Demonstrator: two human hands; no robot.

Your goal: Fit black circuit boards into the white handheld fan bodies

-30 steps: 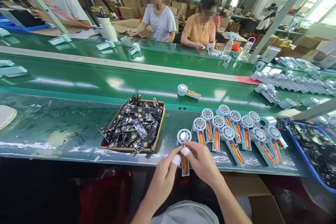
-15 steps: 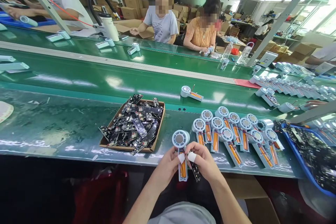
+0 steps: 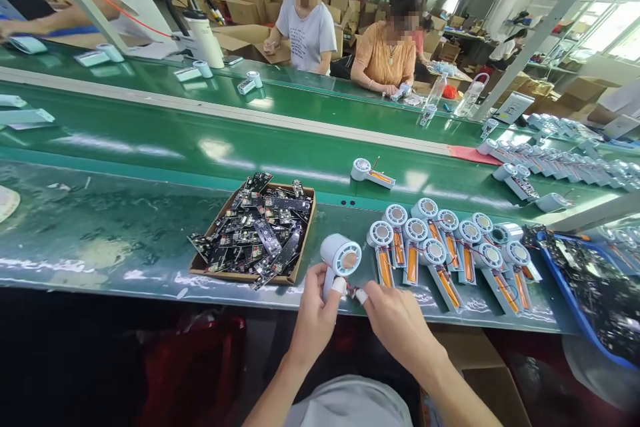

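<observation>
Left hand (image 3: 316, 310): closed around the handle of a pale blue fan unit (image 3: 341, 255), fingers wrapped behind and the thumb, wearing a white cover (image 3: 339, 285), pressed to the near side. The unit is held over the near edge of the workbench (image 3: 125, 250), its round head at twelve o'clock above the grip, tilted so the grille faces toward four o'clock. Right hand (image 3: 397, 320): at four o'clock from the head, thumb and forefinger brought together in a pinch on thin red and dark wiring (image 3: 351, 291) beside the handle; the exact contact is too small to make out. The other fingers are curled in. Taking the held unit as clock centre, a carton (image 3: 307, 233) of black circuit boards (image 3: 267, 238) stands at nine o'clock. A group of similar units (image 3: 434, 251) lies at three o'clock, with a blue tray (image 3: 595, 340) farther out. One more unit (image 3: 381, 178) rests at one o'clock on the green conveyor belt (image 3: 280, 147).
</observation>
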